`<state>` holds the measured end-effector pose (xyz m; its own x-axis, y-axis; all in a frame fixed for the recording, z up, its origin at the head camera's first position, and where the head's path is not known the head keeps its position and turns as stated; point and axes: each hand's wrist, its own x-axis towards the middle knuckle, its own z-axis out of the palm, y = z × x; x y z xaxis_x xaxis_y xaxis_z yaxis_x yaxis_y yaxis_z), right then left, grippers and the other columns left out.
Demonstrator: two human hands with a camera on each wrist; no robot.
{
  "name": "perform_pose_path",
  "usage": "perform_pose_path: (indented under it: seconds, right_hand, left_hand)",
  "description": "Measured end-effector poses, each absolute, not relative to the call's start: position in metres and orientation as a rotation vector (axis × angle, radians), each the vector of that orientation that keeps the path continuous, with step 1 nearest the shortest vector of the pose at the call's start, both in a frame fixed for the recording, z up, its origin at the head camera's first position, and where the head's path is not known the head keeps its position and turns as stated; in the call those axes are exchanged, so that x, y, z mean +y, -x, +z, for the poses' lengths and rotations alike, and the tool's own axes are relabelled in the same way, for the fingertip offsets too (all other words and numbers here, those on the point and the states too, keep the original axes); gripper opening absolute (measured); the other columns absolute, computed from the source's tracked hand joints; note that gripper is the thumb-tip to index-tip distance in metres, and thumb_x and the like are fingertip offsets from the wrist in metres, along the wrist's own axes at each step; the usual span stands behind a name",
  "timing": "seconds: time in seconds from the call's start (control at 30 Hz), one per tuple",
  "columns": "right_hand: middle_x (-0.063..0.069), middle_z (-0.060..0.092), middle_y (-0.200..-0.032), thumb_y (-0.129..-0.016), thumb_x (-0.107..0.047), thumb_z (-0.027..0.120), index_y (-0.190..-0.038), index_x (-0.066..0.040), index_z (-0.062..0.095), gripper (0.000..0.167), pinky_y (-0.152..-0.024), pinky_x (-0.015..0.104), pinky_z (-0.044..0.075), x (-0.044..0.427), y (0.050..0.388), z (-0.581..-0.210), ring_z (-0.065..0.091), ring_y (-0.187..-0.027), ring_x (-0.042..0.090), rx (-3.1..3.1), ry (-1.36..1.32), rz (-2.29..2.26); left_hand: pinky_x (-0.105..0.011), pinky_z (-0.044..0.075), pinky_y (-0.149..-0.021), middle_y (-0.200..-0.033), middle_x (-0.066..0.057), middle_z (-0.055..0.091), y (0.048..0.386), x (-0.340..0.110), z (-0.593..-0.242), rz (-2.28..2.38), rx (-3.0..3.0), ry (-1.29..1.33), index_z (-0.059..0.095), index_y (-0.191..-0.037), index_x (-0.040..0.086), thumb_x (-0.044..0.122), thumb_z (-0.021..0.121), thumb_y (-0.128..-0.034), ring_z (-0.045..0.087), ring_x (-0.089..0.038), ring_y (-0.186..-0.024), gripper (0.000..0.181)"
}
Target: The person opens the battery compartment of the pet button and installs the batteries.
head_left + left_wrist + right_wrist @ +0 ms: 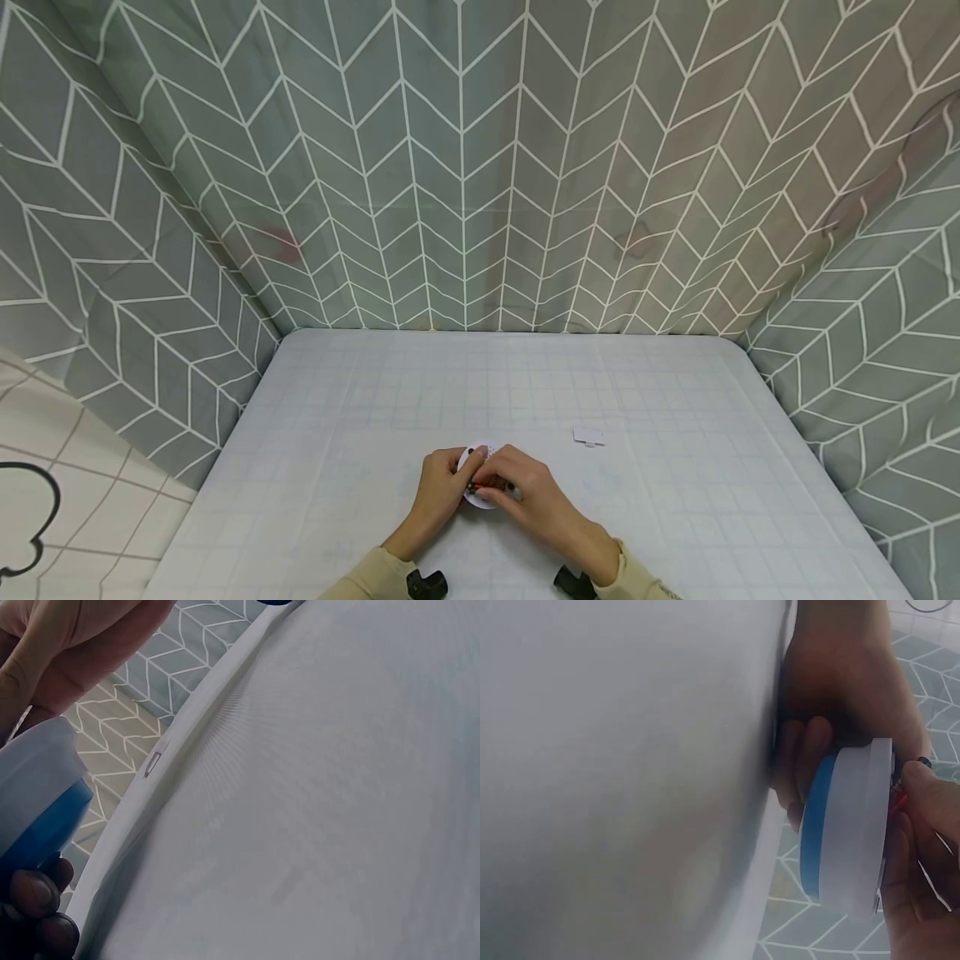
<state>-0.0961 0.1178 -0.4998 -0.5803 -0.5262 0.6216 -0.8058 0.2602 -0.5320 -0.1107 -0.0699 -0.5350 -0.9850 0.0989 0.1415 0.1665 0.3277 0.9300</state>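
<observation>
My left hand (438, 492) grips a round device (851, 825) from the side and beneath. Its body is white with a blue band along one side, and it is held tilted on edge above the table in the right wrist view. Its white face shows small holes in the head view. At that face, my right hand (528, 492) pinches something thin and red with a dark tip, probably a wire; the fingers partly hide it. In the left wrist view, the device (37, 780) is cut off by the frame edge.
A small flat white piece (588, 436) lies on the white table (375, 392), to the right of and beyond my hands. Grey curtains (480, 167) with white chevron lines enclose the table's back and sides. Black wrist mounts (426, 585) sit by the sleeves.
</observation>
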Motion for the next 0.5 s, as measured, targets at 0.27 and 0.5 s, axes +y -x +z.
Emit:
perform_pose_path:
  seconds: [0.27, 0.5]
  right_hand:
    - [-0.004, 0.065, -0.102, -0.088, -0.007, 0.084, -0.105, -0.014, 0.07, 0.023, -0.073, 0.012, 0.051, 0.1202, 0.0963, -0.5003, 0.061, -0.087, 0.006, -2.226, -1.236, 1.16]
    - [-0.002, 0.066, -0.101, -0.086, -0.005, 0.084, -0.105, -0.013, 0.071, 0.025, -0.075, 0.013, 0.052, 0.1221, 0.0984, -0.5004, 0.063, -0.086, 0.008, -2.187, -1.274, 1.153]
  left_hand:
    - [-0.018, 0.026, -0.046, -0.05, 0.013, 0.046, 0.1107, -0.0695, -0.5351, -1.773, -2.511, 0.256, 0.061, -0.06, 0.018, 0.037, 0.069, -0.1016, 0.038, 0.003, -0.045, 0.047]
    - [-0.017, 0.026, -0.043, -0.048, 0.012, 0.044, 0.1101, -0.0699, -0.5362, -1.786, -2.52, 0.264, 0.058, -0.059, 0.018, 0.038, 0.069, -0.1019, 0.037, 0.004, -0.041, 0.049]
